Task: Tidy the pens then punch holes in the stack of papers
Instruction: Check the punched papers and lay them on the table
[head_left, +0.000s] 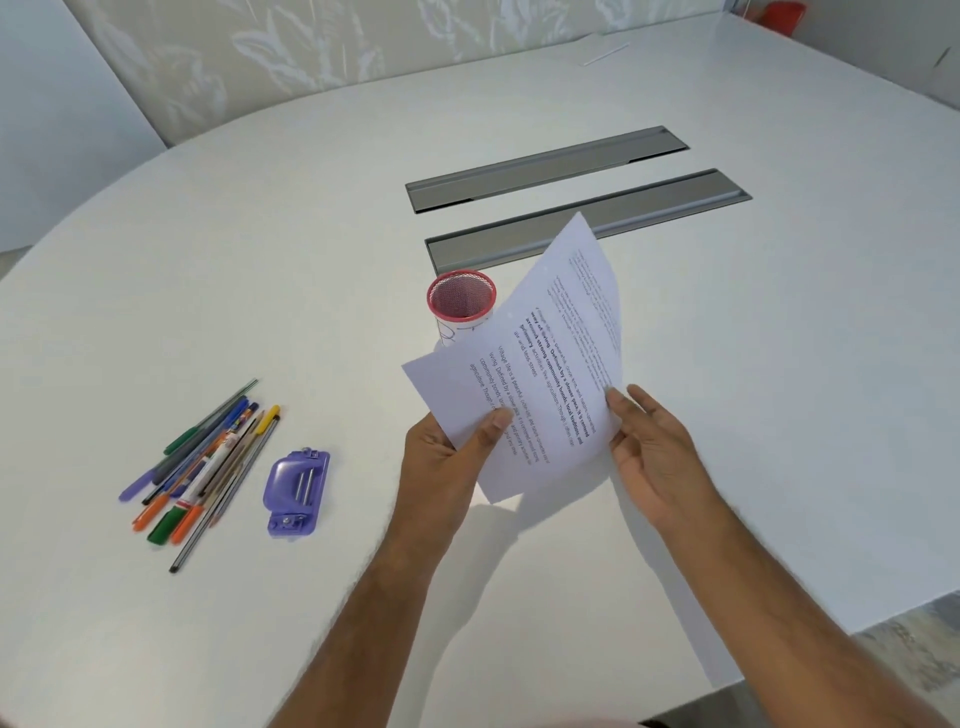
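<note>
A thin stack of printed papers is lifted off the white table, tilted up and away from me. My left hand grips its near left corner, thumb on top. My right hand holds the near right edge with thumb and fingers. Small holes show along the papers' upper left edge. A red mesh pen cup stands upright just behind the papers, partly hidden by them, with no pens showing in it. Several pens and pencils lie in a loose pile at the left. A purple hole punch sits right beside them.
Two grey cable-tray lids are set into the table behind the cup. A thin white stick and a red object lie at the far right. The table's edge runs along the lower right.
</note>
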